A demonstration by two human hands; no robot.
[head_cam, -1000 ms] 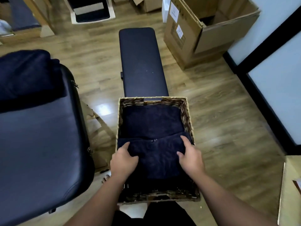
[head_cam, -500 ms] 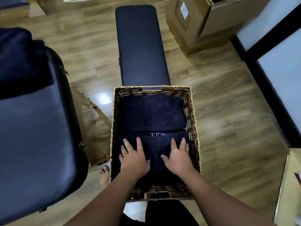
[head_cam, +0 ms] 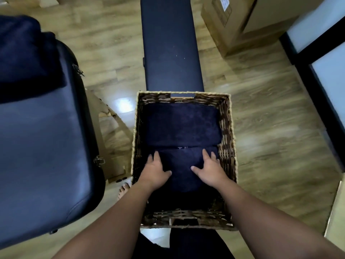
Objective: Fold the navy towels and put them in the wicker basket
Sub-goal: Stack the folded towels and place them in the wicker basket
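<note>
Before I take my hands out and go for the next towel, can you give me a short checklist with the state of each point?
1. Near towel lies fully inside the wicker basket: ok.
2. Far towel is folded and flat at the back of the basket: ok.
3. Left hand is flat on the near towel, not gripping it: ok.
4. Right hand is flat on it as well, free to lift: ok.
5. Near towel's front edge is tidy: cannot tell, that part is dark and partly hidden by the arms.
6. More towels wait to be folded: ok, a navy pile sits on the padded table on the left.
</note>
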